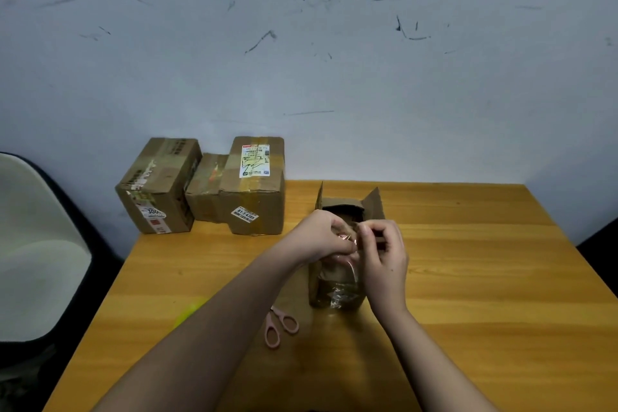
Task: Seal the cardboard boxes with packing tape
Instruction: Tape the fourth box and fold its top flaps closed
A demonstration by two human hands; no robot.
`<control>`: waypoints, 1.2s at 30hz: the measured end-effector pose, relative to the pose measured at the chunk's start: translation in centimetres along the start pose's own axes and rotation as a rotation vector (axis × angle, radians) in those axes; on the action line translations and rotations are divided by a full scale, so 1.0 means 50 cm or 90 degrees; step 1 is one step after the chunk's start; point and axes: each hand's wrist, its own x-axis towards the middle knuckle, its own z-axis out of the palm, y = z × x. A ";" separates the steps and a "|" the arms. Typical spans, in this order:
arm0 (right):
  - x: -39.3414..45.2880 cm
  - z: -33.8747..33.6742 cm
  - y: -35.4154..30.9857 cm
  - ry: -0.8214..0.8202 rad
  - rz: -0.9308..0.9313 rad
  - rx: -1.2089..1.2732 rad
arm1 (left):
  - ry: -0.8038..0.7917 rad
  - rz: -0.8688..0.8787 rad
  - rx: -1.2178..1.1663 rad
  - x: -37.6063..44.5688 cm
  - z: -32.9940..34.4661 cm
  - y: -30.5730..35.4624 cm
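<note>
A small brown cardboard box (337,278) stands near the middle of the yellow wooden table (485,278), directly ahead of the person. Its two far flaps stand upright and its top is open. Clear, glossy packing tape (347,278) runs down the near face of the box and is wrinkled toward the bottom edge.

The left hand (317,234) is at the top near edge of the box, fingers curled and pressed together, pinching the upper end of the tape. The right hand (384,254) is just beside it, touching it at the fingertips; thumb and forefinger pinch the same tape end, the other fingers curled. Whether a tape roll is held between the hands cannot be told.

A pair of pink-handled scissors (279,326) lies flat on the table, near the box on its left, partly hidden under the left forearm.

At the far left corner of the table stand three closed brown cardboard boxes: a box with a red-and-white sticker (157,187), a low box (205,191) between the others, and a tall box with a white shipping label (255,187). All three touch one another and stand against the scuffed grey-white wall (334,43).

A white chair seat (33,244) is left of the table.
</note>
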 end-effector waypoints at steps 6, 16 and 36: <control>0.021 0.000 -0.018 -0.034 0.025 0.032 | 0.007 -0.027 -0.086 0.009 -0.027 -0.012; 0.084 -0.020 -0.046 -0.311 0.081 0.077 | 0.029 0.035 -0.085 0.000 -0.063 -0.004; 0.090 -0.047 -0.038 -0.250 0.003 -0.037 | 0.059 0.115 0.083 0.045 -0.033 0.003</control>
